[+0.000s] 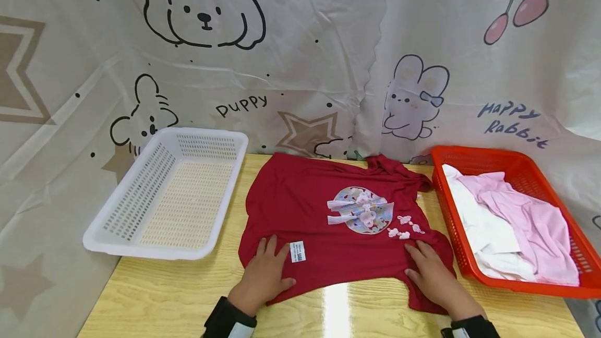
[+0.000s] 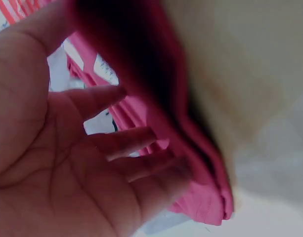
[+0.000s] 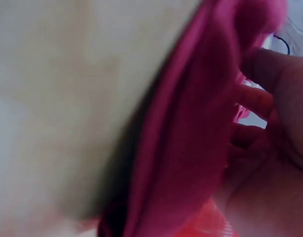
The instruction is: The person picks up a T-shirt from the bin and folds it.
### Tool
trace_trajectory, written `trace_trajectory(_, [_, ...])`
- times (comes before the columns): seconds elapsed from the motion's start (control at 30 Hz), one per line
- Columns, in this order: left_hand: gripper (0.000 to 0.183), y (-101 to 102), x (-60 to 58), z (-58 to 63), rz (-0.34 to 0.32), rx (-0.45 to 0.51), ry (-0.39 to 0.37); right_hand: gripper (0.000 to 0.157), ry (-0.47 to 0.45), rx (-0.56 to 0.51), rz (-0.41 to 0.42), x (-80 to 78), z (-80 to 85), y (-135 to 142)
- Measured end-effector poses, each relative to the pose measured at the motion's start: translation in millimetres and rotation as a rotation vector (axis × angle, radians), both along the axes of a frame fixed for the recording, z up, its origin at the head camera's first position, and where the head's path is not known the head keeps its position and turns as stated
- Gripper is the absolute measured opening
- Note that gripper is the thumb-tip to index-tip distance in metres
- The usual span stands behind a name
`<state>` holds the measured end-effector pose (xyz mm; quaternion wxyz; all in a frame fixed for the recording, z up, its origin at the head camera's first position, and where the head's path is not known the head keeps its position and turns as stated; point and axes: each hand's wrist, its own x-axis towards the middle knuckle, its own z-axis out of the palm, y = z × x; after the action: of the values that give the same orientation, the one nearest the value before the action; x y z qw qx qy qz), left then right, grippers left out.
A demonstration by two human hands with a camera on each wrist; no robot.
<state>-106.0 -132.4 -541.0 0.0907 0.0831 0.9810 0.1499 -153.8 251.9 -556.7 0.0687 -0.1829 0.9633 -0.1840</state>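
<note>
A dark red T-shirt [image 1: 300, 197] lies spread sideways on the table, its collar and sleeves towards the right. On its front is a round patterned patch [image 1: 352, 226] with pink bows and small flower shapes beside it. My left hand [image 1: 265, 278] rests on the near left part of the shirt, fingers extended, next to a white label [image 1: 297, 251]. Over the near right sleeve area lies my right hand [image 1: 434, 278], fingers also extended. Both wrist views show the shirt's layered near edge [image 2: 205, 197] close up, at the fingers.
A white plastic basket [image 1: 230, 192] stands on the left of the wooden table [image 1: 155, 296]. To the right, a red basket [image 1: 451, 213] holds white cloth [image 1: 488, 223] and pink cloth [image 1: 540, 223]. Behind hangs a printed curtain [image 1: 300, 67].
</note>
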Motion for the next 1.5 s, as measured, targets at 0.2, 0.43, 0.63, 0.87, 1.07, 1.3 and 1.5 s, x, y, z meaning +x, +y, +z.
trace_trajectory(0.2, [0.076,-16.4,-40.1,7.1,0.023,0.058,-0.033,0.058,-0.004,-0.018,-0.013,-34.9,0.9,-13.6])
trace_trajectory(0.43, [0.079,-32.0,-92.3,3.1,0.029,0.071,-0.092,0.058,-0.056,-0.023,-0.044,-76.7,-1.6,-26.1])
trace_trajectory(0.63, [0.077,-32.5,-111.1,-6.0,0.076,0.079,-0.087,0.058,-0.088,-0.079,-0.099,-92.3,-3.5,-27.2])
trace_trajectory(0.87, [0.045,-19.1,-75.2,-6.3,-0.071,0.080,0.197,0.039,0.117,-0.211,-0.168,-60.0,12.6,-17.9])
trace_trajectory(1.07, [0.030,-16.8,-42.0,-7.6,-0.167,0.025,0.211,0.042,0.038,-0.121,-0.053,-17.1,12.4,-11.0])
trace_trajectory(1.3, [0.004,-24.7,-39.5,-7.3,-0.113,0.023,0.297,0.029,0.132,-0.110,-0.070,-16.3,-5.9,-5.0])
trace_trajectory(1.5, [0.006,-30.0,-36.3,13.2,-0.012,0.236,0.151,0.026,0.114,-0.204,-0.212,-14.3,16.4,1.1])
